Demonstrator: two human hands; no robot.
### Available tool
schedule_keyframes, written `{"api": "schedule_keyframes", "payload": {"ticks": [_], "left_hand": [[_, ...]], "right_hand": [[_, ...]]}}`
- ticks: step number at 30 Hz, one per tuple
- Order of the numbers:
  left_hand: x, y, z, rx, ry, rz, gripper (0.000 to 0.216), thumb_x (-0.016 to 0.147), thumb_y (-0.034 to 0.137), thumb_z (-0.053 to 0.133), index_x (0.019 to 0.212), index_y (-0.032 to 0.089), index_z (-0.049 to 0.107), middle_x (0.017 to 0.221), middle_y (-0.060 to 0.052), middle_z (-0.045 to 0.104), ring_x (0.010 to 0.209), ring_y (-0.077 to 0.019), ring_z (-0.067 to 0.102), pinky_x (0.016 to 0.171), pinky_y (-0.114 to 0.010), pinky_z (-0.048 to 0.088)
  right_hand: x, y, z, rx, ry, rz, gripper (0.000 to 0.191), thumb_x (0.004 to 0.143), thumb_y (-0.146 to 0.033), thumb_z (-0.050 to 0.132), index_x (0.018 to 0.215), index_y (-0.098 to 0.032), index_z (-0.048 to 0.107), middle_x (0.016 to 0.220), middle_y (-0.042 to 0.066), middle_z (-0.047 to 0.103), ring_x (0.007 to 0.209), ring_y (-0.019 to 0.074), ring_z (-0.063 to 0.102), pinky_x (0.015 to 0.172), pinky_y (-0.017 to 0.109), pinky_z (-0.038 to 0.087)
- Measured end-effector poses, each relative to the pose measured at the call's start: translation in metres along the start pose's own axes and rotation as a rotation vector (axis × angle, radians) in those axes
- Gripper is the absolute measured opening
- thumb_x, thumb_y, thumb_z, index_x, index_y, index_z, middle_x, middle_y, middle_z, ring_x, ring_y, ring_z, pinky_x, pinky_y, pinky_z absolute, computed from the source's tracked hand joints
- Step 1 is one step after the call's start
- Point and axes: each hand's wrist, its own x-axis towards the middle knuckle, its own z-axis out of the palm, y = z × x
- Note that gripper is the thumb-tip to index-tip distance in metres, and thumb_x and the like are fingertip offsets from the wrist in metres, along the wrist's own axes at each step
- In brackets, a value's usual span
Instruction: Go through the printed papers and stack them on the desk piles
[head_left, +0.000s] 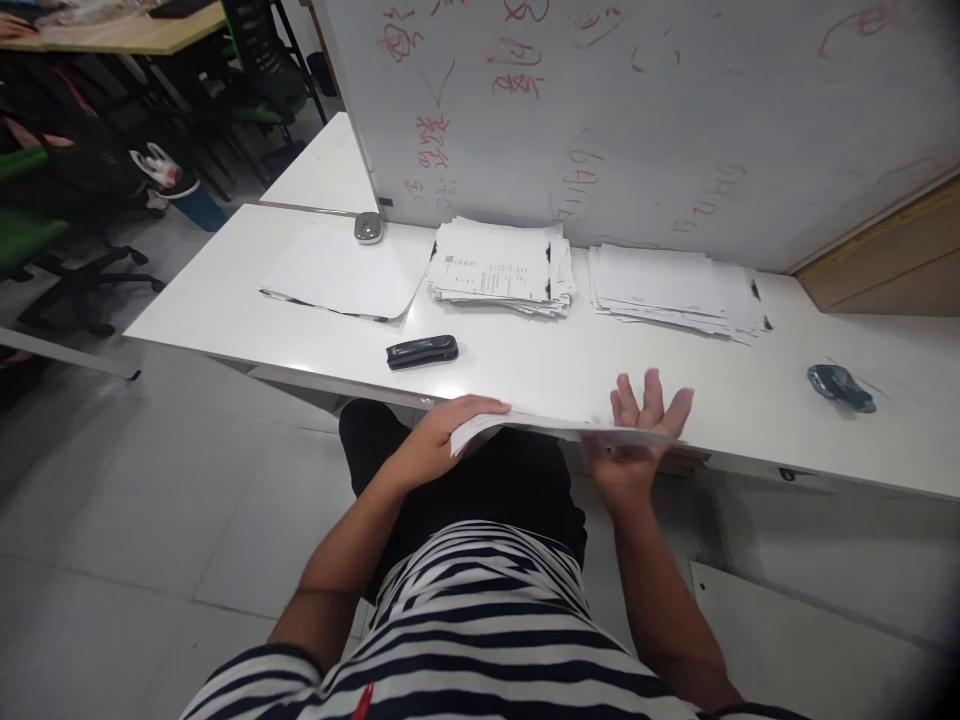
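Over my lap, at the desk's front edge, a thin set of paper sheets (540, 425) is held up nearly edge-on. My left hand (442, 435) is closed on its left end, fingers along the top edge. At the right end my right hand (637, 430) has its fingers spread and stretched upward past the paper's edge; the paper crosses in front of the palm and seems to touch it. A black stapler (422, 351) lies on the desk just beyond the left hand.
On the white desk (510, 370) stand a thick paper stack (495, 262), another stack (667, 290) and loose sheets (345, 270) under a small silver-topped device (368, 228). A dark object (841, 387) lies at right. A whiteboard (645, 120) rises behind; a cardboard box (885, 255) stands far right.
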Motion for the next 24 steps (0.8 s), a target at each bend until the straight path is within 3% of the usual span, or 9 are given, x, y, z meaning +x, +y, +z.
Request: {"api": "schedule_keyframes", "payload": {"ticks": [3,6,8,10,13,18,24], "left_hand": [[0.017,-0.002,0.002,0.034,0.151,0.088,0.032,0.094,0.034,0.052,0.121,0.025,0.065,0.123,-0.008,0.067,0.118,-0.0215,0.060,0.105,-0.040,0.045],[0.025,-0.022,0.015,0.011,0.381,-0.069,0.031,0.092,0.039,0.055,0.114,0.022,0.068,0.116,-0.008,0.070,0.112,-0.0225,0.063,0.100,-0.039,0.049],[0.025,-0.037,0.022,-0.059,0.475,-0.206,0.036,0.089,0.045,0.057,0.111,0.019,0.069,0.109,-0.008,0.072,0.104,-0.0237,0.066,0.093,-0.040,0.053],[0.022,-0.046,0.022,-0.092,0.500,-0.238,0.038,0.088,0.047,0.059,0.111,0.019,0.069,0.110,-0.009,0.072,0.104,-0.0242,0.066,0.092,-0.039,0.053],[0.018,-0.049,0.016,-0.048,0.477,-0.184,0.036,0.084,0.045,0.063,0.110,0.021,0.070,0.114,-0.008,0.071,0.108,-0.0241,0.064,0.095,-0.038,0.051],[0.016,-0.051,0.015,-0.069,0.575,-0.396,0.038,0.083,0.049,0.062,0.097,0.015,0.071,0.089,-0.006,0.073,0.087,-0.0230,0.067,0.080,-0.036,0.054],[0.014,-0.045,0.026,-0.102,0.670,-0.382,0.044,0.079,0.044,0.069,0.114,0.018,0.063,0.106,-0.007,0.070,0.098,-0.0218,0.065,0.088,-0.035,0.052]], "right_hand": [[0.021,-0.009,-0.002,0.161,0.007,0.082,0.058,0.085,-0.036,0.067,0.139,-0.028,0.045,0.128,0.011,0.062,0.118,0.0270,0.060,0.104,0.053,0.044],[0.018,-0.005,0.015,0.106,0.085,0.301,0.035,0.083,-0.043,0.066,0.109,-0.019,0.068,0.105,0.010,0.072,0.102,0.0264,0.067,0.095,0.047,0.050],[0.013,0.002,0.028,0.059,0.104,0.479,0.039,0.081,-0.049,0.066,0.099,-0.014,0.070,0.095,0.011,0.073,0.093,0.0269,0.068,0.087,0.045,0.052],[0.011,0.006,0.036,0.052,0.114,0.566,0.042,0.080,-0.051,0.065,0.096,-0.013,0.070,0.092,0.010,0.074,0.090,0.0264,0.068,0.085,0.043,0.052],[0.013,0.006,0.041,0.076,0.097,0.546,0.042,0.081,-0.051,0.064,0.101,-0.014,0.069,0.097,0.010,0.073,0.095,0.0247,0.066,0.087,0.040,0.050],[0.009,0.001,0.043,0.003,-0.012,0.546,0.039,0.085,-0.048,0.058,0.102,-0.014,0.068,0.098,0.009,0.072,0.093,0.0236,0.065,0.085,0.037,0.049],[-0.004,0.005,0.044,-0.092,-0.037,0.445,0.036,0.088,-0.044,0.055,0.106,-0.015,0.068,0.104,0.010,0.072,0.099,0.0249,0.065,0.089,0.038,0.048]]}}
